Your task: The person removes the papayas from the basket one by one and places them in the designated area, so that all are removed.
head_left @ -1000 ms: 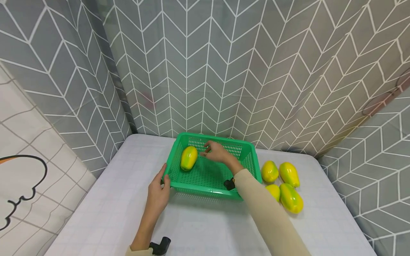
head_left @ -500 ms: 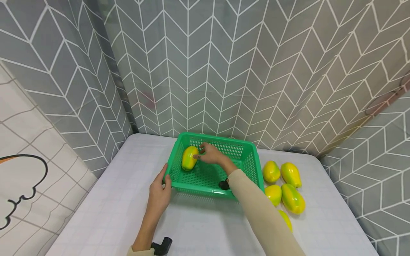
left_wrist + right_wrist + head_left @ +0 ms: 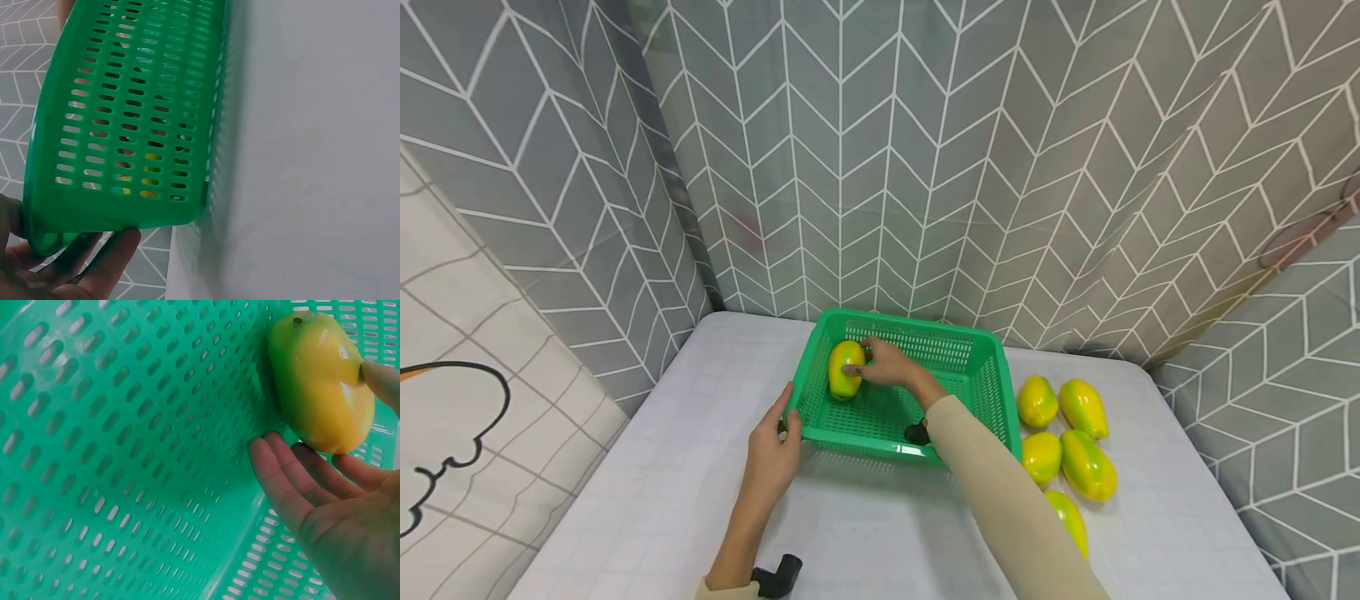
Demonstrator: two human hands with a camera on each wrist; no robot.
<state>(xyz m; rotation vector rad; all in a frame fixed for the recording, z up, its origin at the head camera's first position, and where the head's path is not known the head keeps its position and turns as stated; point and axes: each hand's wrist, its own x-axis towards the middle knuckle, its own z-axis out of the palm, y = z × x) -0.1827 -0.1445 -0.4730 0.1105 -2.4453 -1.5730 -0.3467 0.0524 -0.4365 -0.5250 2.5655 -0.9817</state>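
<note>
A green perforated plastic basket (image 3: 865, 446) stands at the back of the table. My left hand (image 3: 773, 446) grips its front left corner, thumb and fingers round the rim; in the left wrist view the fingers (image 3: 115, 262) press its outer wall. A yellow-green papaya (image 3: 846, 360) lies inside against the left end. Reaching into the basket, my right hand (image 3: 891, 367) holds this papaya between thumb and index finger. In the right wrist view the papaya (image 3: 322, 381) has its dark end facing away from the palm, and the other fingers spread beneath it.
Several more papayas lie right of the basket: a back one (image 3: 1037, 402), a larger one (image 3: 1084, 408), a long one (image 3: 1087, 467), and one (image 3: 1066, 521) partly behind the right sleeve. A patterned grey curtain (image 3: 865, 167) hangs behind the white table (image 3: 880, 533).
My right hand has moved left and its thumb and finger have come onto the papaya in the basket. The left hand has stayed at the corner.
</note>
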